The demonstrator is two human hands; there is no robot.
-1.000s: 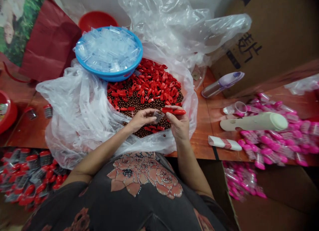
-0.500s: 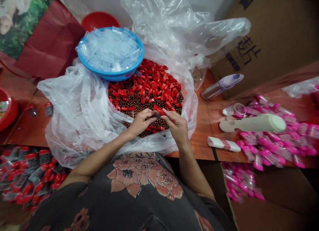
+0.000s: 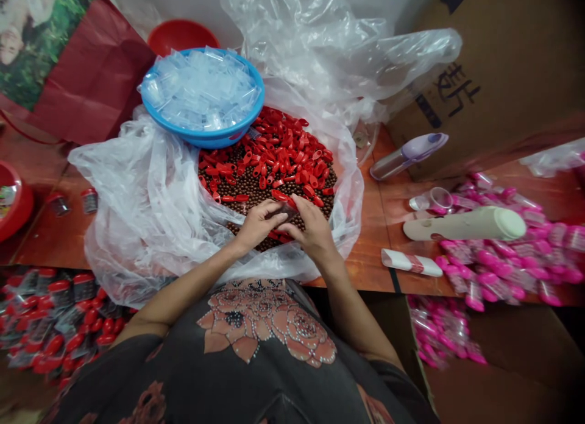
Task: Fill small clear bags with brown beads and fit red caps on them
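Observation:
Between my two hands is a small clear container (image 3: 290,212) with dark contents and a red cap (image 3: 282,197) at its far end. My left hand (image 3: 256,226) pinches it from the left, thumb and fingers closed. From the right, my right hand (image 3: 314,229) bends its fingers and thumb round the container and cap. Beneath both hands, brown round balls (image 3: 242,188) fill an opened clear plastic bag (image 3: 155,204). Many loose red caps (image 3: 292,147) lie over the balls. At the far left of the pile rests a blue basin (image 3: 183,128) full of clear plastic pieces (image 3: 205,89).
Several pink-capped containers (image 3: 498,259) are heaped at the right, beside a pale cylinder (image 3: 461,224) and a purple-topped tube (image 3: 406,156). A cardboard box (image 3: 516,77) stands behind. Filled red-capped containers (image 3: 59,320) lie lower left. A red bag (image 3: 91,83) stands far left.
The red cap has tilted and shifted slightly left. My right hand has turned, its thumb now lower and nearer my left hand. My left hand stays nearly in place.

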